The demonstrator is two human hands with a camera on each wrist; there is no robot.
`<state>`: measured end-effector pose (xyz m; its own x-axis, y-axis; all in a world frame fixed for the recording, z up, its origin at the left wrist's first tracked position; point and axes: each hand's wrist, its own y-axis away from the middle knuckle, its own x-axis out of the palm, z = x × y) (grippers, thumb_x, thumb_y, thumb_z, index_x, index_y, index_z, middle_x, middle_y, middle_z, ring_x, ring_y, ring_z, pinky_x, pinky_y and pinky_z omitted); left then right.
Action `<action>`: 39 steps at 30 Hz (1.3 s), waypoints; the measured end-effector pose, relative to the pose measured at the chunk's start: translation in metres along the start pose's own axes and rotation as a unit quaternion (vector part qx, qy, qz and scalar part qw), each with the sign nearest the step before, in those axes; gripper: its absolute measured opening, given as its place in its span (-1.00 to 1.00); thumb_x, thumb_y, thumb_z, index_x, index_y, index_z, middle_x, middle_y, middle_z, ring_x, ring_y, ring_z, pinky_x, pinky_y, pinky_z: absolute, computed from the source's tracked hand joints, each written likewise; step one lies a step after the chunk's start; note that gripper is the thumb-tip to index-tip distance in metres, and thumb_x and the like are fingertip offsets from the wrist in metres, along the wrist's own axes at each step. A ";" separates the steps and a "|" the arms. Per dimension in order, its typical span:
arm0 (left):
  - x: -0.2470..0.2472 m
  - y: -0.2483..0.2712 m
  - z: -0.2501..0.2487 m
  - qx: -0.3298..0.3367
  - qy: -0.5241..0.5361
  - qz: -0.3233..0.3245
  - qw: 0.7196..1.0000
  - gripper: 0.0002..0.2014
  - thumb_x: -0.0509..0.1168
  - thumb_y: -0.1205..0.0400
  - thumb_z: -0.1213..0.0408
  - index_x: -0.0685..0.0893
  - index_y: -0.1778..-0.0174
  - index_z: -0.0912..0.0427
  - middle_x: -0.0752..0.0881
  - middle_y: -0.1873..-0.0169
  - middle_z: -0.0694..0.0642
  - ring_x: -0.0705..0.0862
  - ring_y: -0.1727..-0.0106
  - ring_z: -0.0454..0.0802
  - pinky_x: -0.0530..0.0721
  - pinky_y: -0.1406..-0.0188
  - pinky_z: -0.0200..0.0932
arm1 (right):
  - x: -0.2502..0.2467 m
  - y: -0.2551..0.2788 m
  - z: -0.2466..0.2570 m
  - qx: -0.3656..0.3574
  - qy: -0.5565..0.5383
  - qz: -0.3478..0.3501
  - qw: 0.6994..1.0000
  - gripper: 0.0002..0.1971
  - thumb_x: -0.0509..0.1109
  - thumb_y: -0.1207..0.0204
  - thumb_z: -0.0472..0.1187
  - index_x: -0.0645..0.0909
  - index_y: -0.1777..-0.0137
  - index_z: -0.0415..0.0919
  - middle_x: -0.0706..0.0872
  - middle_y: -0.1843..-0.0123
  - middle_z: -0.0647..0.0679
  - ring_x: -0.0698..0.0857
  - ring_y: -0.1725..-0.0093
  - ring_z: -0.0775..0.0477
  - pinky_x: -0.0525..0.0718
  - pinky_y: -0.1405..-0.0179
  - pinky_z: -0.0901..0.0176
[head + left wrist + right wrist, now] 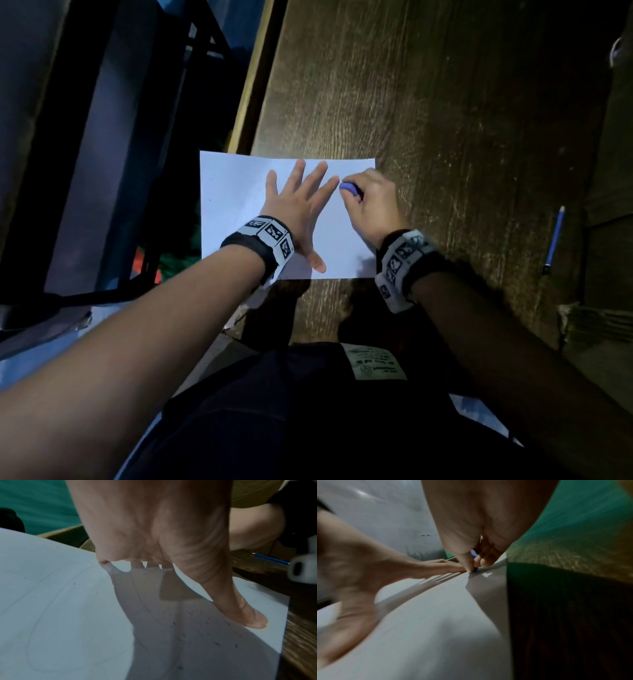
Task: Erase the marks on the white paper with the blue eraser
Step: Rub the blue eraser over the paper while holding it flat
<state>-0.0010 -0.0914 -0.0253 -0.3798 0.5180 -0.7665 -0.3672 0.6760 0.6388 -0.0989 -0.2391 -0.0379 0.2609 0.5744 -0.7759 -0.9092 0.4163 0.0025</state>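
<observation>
A white paper (233,205) lies on the dark wooden table (445,120), its left part overhanging the table's edge. My left hand (298,202) lies flat on the paper with fingers spread, pressing it down. My right hand (370,202) grips the blue eraser (350,189) near the paper's far right corner, its tip on the sheet beside my left index finger. In the right wrist view the eraser (474,553) shows between thumb and fingers. The left wrist view shows the paper (60,601) with faint pencil curves and dark eraser crumbs (202,618) by my thumb (247,616).
A blue pencil (555,240) lies on the table to the right of the paper. A dark chair (102,154) stands off the table's left edge. Cardboard boxes (606,222) line the right side. My lap is below the table's near edge.
</observation>
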 end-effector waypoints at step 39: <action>-0.005 0.002 -0.001 0.000 0.008 0.007 1.000 0.69 0.52 0.05 -0.62 -0.46 -0.74 -0.06 -0.47 -0.73 0.01 -0.41 -0.75 0.29 -0.09 -0.59 0.66 | 0.005 0.027 0.006 -0.013 0.010 0.029 0.999 -0.90 0.40 -0.55 -0.31 0.75 0.03 -0.26 0.67 0.13 -0.14 0.65 0.18 -0.13 0.56 0.12 0.15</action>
<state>-0.0006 -0.0932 -0.0205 -0.3978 0.5190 -0.7566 -0.3622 0.6688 0.6492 -0.1200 -0.2210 -0.0383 0.2021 0.5829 -0.7870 -0.9309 0.3640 0.0306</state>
